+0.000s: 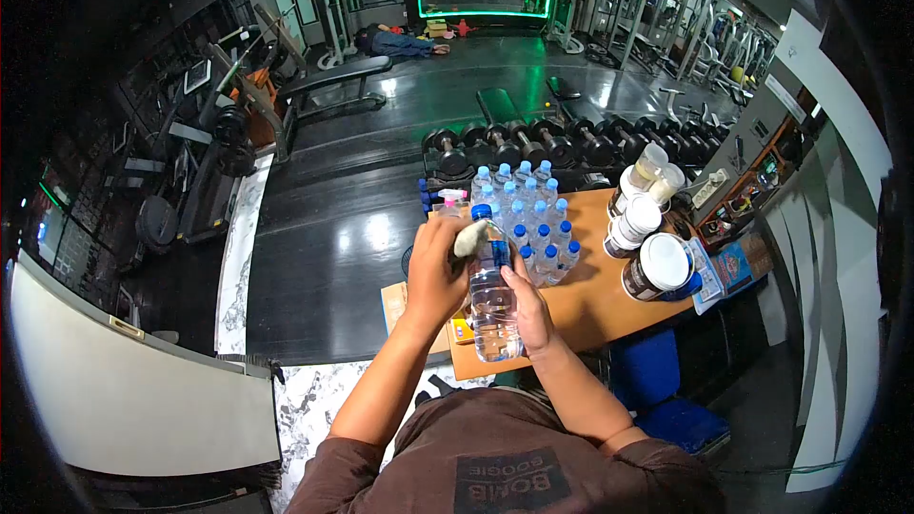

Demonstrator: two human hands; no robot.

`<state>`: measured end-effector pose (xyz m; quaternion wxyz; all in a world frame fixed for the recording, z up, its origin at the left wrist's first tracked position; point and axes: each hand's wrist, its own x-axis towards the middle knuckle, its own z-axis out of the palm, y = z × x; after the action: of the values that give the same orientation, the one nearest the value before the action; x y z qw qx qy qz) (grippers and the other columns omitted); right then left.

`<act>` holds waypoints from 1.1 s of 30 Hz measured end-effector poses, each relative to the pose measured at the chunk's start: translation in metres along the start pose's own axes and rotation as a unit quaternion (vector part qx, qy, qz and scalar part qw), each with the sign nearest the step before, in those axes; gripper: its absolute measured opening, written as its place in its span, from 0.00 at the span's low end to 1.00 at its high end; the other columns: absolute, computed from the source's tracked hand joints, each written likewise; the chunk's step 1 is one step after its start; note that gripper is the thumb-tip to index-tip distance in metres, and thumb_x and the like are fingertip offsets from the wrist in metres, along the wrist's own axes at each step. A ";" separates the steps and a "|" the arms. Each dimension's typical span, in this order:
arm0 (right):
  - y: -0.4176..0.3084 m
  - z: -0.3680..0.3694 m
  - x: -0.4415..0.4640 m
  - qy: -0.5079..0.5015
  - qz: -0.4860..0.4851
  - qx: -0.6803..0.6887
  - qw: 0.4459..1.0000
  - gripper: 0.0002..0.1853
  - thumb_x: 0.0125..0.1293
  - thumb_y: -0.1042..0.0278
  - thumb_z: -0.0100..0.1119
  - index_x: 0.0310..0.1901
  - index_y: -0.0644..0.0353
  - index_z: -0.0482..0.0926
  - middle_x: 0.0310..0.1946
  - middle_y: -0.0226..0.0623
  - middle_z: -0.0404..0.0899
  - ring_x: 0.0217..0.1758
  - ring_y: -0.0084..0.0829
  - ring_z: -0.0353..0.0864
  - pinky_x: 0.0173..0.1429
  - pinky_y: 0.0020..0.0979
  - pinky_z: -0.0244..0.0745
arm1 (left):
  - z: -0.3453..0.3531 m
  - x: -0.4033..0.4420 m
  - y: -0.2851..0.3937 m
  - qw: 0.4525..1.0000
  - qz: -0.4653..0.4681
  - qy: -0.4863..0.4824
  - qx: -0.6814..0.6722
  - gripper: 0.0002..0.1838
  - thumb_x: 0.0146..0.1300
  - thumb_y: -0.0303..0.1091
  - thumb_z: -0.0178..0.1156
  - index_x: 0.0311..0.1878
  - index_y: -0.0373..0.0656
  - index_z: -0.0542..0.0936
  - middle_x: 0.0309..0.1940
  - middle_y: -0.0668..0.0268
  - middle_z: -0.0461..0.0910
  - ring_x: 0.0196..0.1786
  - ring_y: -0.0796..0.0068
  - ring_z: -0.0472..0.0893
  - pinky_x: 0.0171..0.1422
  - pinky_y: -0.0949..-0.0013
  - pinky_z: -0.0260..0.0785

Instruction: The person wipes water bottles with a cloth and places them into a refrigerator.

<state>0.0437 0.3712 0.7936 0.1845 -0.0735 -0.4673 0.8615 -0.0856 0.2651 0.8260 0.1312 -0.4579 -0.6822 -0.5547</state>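
Held in front of my chest is a clear plastic water bottle with a blue cap and blue label, tilted slightly. My right hand is closed around its right side. In my left hand is a bunched pale cloth, which lies against the bottle's upper left side just below the cap. Some of the left fingers are hidden behind the bottle and cloth. Just beyond my hands, several similar water bottles with blue caps stand grouped upright on the wooden table.
White-lidded tubs stand on the table's right side, near papers. Behind the table runs a rack of dumbbells. A blue chair is at my right. A person lies on the floor far back, beyond a bench.
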 end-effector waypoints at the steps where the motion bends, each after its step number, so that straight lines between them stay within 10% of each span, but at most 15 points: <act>1: -0.004 0.004 -0.002 -0.009 0.005 0.005 1.000 0.32 0.82 0.59 0.45 0.84 0.54 0.56 0.65 0.35 0.75 0.61 0.23 0.79 0.65 0.28 0.77 | 0.001 0.002 -0.001 1.000 -0.001 0.010 0.006 0.27 0.47 0.13 0.68 0.54 0.41 0.82 0.48 0.55 0.81 0.53 0.46 0.78 0.58 0.54 0.71; 14: -0.017 -0.005 0.001 0.028 -0.023 0.045 0.998 0.32 0.82 0.57 0.48 0.82 0.55 0.56 0.63 0.38 0.77 0.59 0.28 0.82 0.63 0.32 0.79 | -0.019 -0.026 0.038 0.970 0.065 -0.227 -0.051 0.30 0.44 0.13 0.69 0.55 0.41 0.83 0.52 0.57 0.82 0.56 0.48 0.79 0.62 0.54 0.72; 21: 0.001 -0.008 0.003 0.040 -0.034 -0.003 0.999 0.32 0.85 0.58 0.45 0.85 0.54 0.54 0.65 0.34 0.75 0.64 0.23 0.77 0.67 0.29 0.75 | 0.005 -0.010 0.012 0.999 0.028 -0.044 0.015 0.28 0.46 0.11 0.66 0.54 0.40 0.81 0.51 0.55 0.81 0.57 0.44 0.79 0.62 0.52 0.72; 33: -0.013 -0.016 0.007 0.052 -0.013 0.035 0.998 0.33 0.83 0.58 0.48 0.84 0.53 0.53 0.65 0.40 0.77 0.63 0.32 0.81 0.65 0.36 0.79 | -0.009 -0.043 0.046 0.976 0.084 -0.200 0.013 0.26 0.52 0.14 0.62 0.57 0.41 0.80 0.55 0.56 0.79 0.58 0.47 0.76 0.63 0.53 0.71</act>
<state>0.0449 0.3931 0.7953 0.2225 -0.1058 -0.4272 0.8699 -0.0296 0.2354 0.8293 0.0446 -0.6132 -0.6612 -0.4299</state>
